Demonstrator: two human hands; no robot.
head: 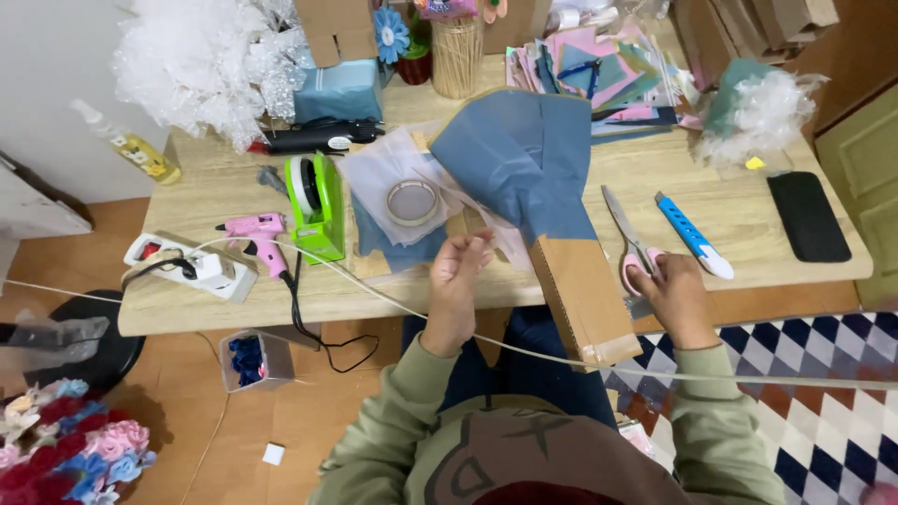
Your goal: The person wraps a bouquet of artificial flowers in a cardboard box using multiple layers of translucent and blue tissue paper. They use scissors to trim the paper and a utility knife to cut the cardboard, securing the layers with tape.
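Scissors (629, 238) gripped by right hand (675, 295) on table (748, 220).
Left hand (456, 271) pinches blue paper (524, 164) wrapped over cardboard box (585, 299).

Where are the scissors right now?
Head view, right side of the table: the scissors lie under the right hand, beside the blue utility knife.

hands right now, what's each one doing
Left hand: fingers curled at the edge of the blue paper, grip unclear.
Right hand: closed on the scissors.
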